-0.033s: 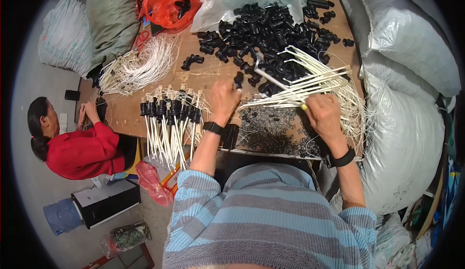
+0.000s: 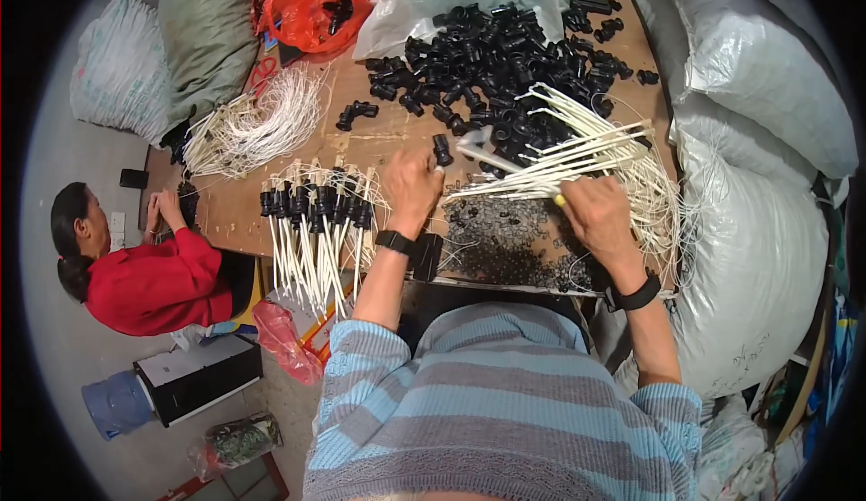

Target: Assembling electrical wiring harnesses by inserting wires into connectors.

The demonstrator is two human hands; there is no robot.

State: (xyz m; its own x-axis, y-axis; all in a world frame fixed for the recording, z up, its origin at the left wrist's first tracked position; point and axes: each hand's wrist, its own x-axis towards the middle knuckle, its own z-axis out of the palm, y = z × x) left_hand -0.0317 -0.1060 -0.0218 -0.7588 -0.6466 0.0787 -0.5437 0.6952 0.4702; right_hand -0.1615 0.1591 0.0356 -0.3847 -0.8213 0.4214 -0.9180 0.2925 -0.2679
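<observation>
My left hand (image 2: 413, 185) is closed on a small black plastic socket (image 2: 441, 149), which stands up past the fingertips. My right hand (image 2: 595, 212) pinches the yellow end of a thin pale rod (image 2: 494, 156); the rod's far end is smeared by motion and lies close to the socket. Beneath and beyond the rod, a bundle of white sleeved wires (image 2: 604, 154) spreads over the table's right side. Small dark and clear pieces (image 2: 505, 230) cover the table between my hands.
Black sockets (image 2: 505, 59) are heaped at the back by a clear bag. Left of my left hand lie sleeved wires with black sockets (image 2: 316, 212); behind them is a white wire coil (image 2: 262, 127). Large white sacks (image 2: 749, 257) crowd the right. Another person in a red top (image 2: 162, 275) sits left.
The rod's far end has swung down and nearer the socket. My left hand has shifted slightly left with the socket, and my right hand slightly left too.
</observation>
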